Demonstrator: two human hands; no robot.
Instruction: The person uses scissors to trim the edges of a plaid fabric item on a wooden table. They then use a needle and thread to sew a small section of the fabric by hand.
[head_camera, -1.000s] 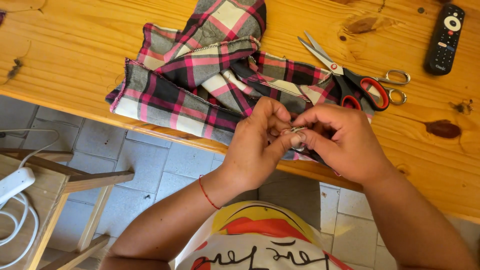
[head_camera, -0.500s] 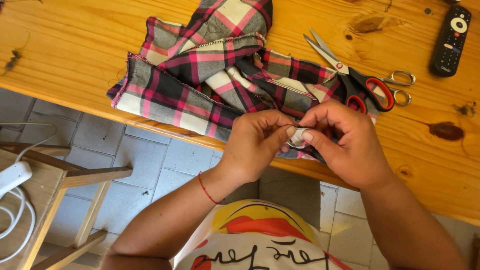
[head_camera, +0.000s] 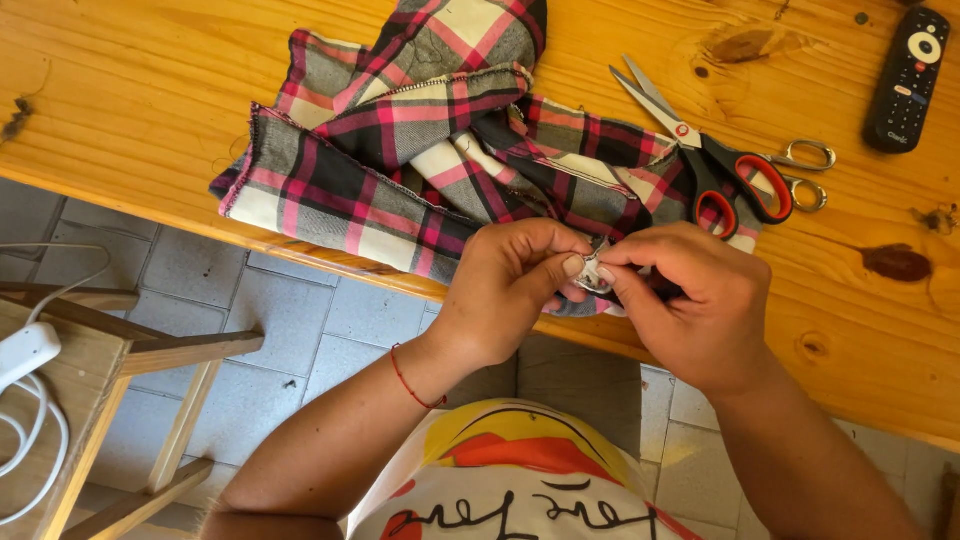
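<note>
We start at the plaid cloth (head_camera: 420, 150), a crumpled heap of grey, pink, black and cream checks lying on the wooden table (head_camera: 130, 90), its near corner drooping over the table's front edge. At that near corner, both hands meet. Our left hand (head_camera: 510, 290) has thumb and forefinger pressed tight together on a small pale bit of the cloth's edge; our right hand (head_camera: 690, 300) pinches the same spot from the other side, fingertips closed and touching the left thumb. What exactly sits between the fingertips is too small to tell. A thin red cord (head_camera: 412, 375) circles the left wrist.

Just beyond the cloth's right end lie the large scissors (head_camera: 715, 165) with red-and-black handles, blades half open, partly resting on the fabric. Touching those, further right of the cloth, are small metal scissors (head_camera: 805, 170). Well right of the cloth, by the far corner, lies a black remote control (head_camera: 908, 80).

Compared with a moment ago, both hands have stayed pinched at the same corner; the cloth has not shifted.

No containers are here.
</note>
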